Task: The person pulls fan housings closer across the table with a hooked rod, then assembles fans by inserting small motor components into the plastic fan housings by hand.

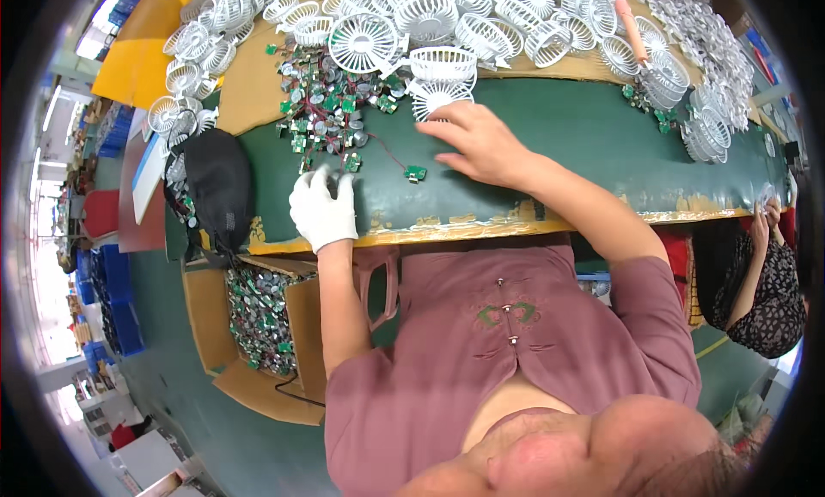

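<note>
- Your white-gloved left hand (324, 212), fingers apart, hovers near wired green circuit boards (348, 106)!
- Your bare right hand (481, 146), fingers spread, right by a white slatted plastic cage (436, 96)!

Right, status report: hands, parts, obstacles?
White-gloved left hand by green circuit boards; bare right hand open, near white round plastic grilles; black cloth bundle left of both.

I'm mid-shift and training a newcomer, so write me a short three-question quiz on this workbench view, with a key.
1. What does the left hand wear?
2. True or false: the cardboard box stands on top of the table.
3. The circuit board nearest the right hand is: a) blue, b) green, c) red.

Key:
1. A white glove.
2. False; the cardboard box sits lower than the top of the table.
3. b.
</note>
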Action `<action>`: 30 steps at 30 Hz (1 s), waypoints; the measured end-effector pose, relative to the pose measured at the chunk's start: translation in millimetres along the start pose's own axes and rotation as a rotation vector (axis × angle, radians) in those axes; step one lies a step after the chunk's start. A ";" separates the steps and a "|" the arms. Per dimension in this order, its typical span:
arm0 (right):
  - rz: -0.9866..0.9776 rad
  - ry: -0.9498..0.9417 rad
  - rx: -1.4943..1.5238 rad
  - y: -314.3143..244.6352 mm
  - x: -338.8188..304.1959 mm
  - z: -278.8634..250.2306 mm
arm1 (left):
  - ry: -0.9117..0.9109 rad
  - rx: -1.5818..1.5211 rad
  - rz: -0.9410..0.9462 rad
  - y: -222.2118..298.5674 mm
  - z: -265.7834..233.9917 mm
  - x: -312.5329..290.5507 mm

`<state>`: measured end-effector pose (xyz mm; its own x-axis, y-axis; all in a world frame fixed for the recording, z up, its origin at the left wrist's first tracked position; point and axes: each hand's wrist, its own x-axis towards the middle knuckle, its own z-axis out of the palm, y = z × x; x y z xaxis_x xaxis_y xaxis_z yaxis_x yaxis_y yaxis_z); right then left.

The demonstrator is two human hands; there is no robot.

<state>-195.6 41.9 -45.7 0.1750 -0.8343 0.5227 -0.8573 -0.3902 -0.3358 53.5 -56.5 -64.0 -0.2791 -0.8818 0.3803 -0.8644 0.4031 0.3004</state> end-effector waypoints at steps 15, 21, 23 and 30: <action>0.149 0.069 -0.459 54.5 -55.0 -29.5 | -0.085 -0.834 -0.053 50.0 10.9 9.3; 0.393 0.155 -0.439 64.8 -85.8 -39.1 | -0.244 -0.883 0.145 107.6 7.1 20.1; 0.470 0.123 -0.444 66.6 -87.1 -32.8 | -0.018 -0.759 0.338 110.8 16.0 35.5; 0.408 0.226 -0.394 66.4 -81.9 -25.2 | 0.286 -0.818 0.078 85.3 44.6 137.8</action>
<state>-279.0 94.2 -91.0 -0.2753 -0.7662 0.5806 -0.9557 0.1528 -0.2515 -77.4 -154.5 -25.0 -0.1147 -0.7933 0.5980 -0.2451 0.6059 0.7568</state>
